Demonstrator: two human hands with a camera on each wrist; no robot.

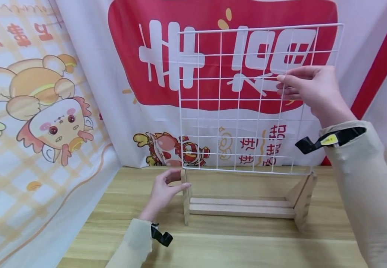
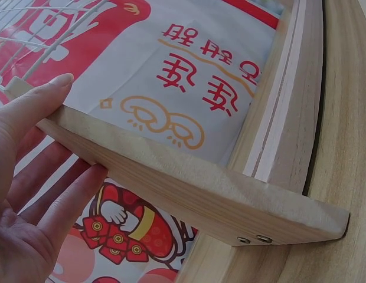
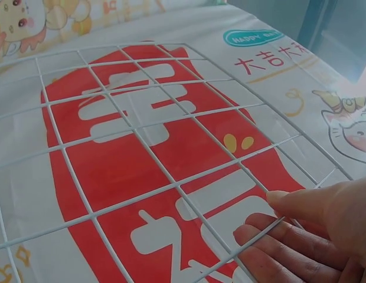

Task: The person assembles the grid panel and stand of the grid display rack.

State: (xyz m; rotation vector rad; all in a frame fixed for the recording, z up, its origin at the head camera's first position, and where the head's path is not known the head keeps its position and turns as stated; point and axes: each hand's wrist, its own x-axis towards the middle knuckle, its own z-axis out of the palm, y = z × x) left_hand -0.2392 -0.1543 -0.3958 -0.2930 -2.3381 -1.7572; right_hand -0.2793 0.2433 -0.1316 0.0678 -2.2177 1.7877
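A white wire grid panel [image 1: 235,171] stands upright, its lower edge level with the tops of a wooden stand [image 1: 241,213]. High on the panel's right part, my right hand [image 1: 317,87] pinches the wires between thumb and fingers. The right wrist view shows the thumb in front of the grid wires [image 3: 177,184] and the fingers behind them. My left hand [image 1: 162,190] holds the upper end of the stand's left side board [image 2: 171,162], thumb on one face and fingers on the other. A crossbar joins the two side boards.
The stand rests on a wood-grain tabletop [image 1: 213,249]. Behind it hangs a printed cloth [image 1: 156,115] with a big red patch and white characters. Another cloth with a cartoon animal [image 1: 42,89] covers the left side. Black straps [image 1: 161,237] circle both wrists.
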